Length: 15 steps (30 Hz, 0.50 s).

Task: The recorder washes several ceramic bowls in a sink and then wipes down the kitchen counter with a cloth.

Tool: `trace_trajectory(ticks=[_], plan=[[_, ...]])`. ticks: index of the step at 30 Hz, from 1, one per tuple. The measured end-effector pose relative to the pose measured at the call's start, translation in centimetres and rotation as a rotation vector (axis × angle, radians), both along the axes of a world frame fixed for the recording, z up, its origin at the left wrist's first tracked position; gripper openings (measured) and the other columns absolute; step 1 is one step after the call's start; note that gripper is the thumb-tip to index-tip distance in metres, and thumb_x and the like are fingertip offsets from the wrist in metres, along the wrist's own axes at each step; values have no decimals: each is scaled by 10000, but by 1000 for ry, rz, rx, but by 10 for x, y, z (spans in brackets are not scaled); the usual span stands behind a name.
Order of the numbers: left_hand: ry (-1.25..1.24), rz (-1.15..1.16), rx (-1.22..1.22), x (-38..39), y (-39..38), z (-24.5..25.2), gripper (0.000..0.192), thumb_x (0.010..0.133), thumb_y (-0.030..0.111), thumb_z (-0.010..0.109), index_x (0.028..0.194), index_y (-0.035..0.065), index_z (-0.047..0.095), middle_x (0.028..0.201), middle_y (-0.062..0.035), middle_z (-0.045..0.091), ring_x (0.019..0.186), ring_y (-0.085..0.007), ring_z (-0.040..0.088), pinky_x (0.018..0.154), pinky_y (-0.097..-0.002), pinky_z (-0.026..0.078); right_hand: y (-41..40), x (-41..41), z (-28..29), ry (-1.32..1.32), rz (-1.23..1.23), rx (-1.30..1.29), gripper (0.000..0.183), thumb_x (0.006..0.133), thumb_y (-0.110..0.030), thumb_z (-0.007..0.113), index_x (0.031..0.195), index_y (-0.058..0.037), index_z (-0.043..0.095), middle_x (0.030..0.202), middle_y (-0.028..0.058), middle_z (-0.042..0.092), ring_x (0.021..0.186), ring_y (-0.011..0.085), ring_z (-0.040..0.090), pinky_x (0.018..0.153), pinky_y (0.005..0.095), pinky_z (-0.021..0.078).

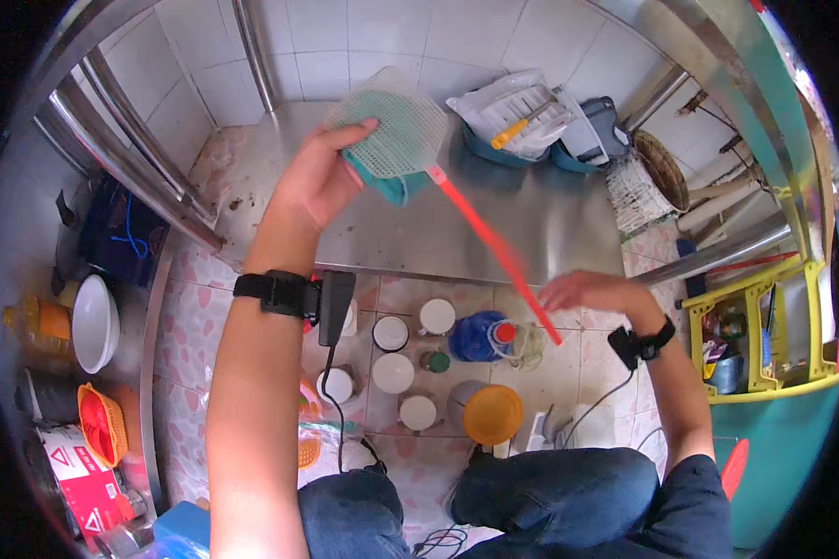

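My left hand [328, 164] holds the head of a fly swatter [398, 126] with a teal cloth [397, 187] behind it, over a low stainless steel shelf [419, 230]. The swatter's red handle [489, 241] slants down to the right. My right hand [575, 292] is at the lower part of that handle, somewhat blurred; whether it touches the handle I cannot tell. Below, on the tiled floor, stand several white-lidded jars [393, 372], a blue bottle with a red cap [477, 337] and a container with an orange lid [493, 414].
Teal baskets [507, 155] with plastic bags and a yellow-handled tool stand at the shelf's back right, beside a dirty bucket [640, 185]. Metal legs [255, 56] rise around the shelf. A yellow rack [762, 328] is right; a white bowl [96, 323] and orange basket [101, 425] are left.
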State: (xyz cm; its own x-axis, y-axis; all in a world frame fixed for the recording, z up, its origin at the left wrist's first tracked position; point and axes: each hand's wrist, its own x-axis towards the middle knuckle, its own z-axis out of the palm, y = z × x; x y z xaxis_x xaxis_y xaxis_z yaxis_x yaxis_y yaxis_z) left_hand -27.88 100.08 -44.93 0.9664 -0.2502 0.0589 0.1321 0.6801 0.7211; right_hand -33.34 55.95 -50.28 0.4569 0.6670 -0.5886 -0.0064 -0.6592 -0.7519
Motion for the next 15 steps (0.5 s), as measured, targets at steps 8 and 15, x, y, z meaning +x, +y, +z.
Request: trace_trajectory(ticks=[8, 15], plan=[[-26, -215, 104, -10, -48, 21, 358, 914, 68, 635, 1256, -24, 582, 1201, -101, 664, 1091, -221, 657, 963, -366, 527, 145, 77, 32, 60, -476, 879, 544, 967, -274, 550, 1433, -7, 462, 1373, 126, 576, 1265, 237, 543, 1092, 389, 412], [-107, -28, 209, -12, -58, 18, 335, 924, 94, 647, 1247, 17, 606, 1175, -67, 672, 1110, -188, 630, 979, -345, 502, 168, 62, 59, 203, -721, 892, 468, 986, -318, 530, 1322, 8, 558, 1278, 115, 638, 1142, 230, 623, 999, 382, 490]])
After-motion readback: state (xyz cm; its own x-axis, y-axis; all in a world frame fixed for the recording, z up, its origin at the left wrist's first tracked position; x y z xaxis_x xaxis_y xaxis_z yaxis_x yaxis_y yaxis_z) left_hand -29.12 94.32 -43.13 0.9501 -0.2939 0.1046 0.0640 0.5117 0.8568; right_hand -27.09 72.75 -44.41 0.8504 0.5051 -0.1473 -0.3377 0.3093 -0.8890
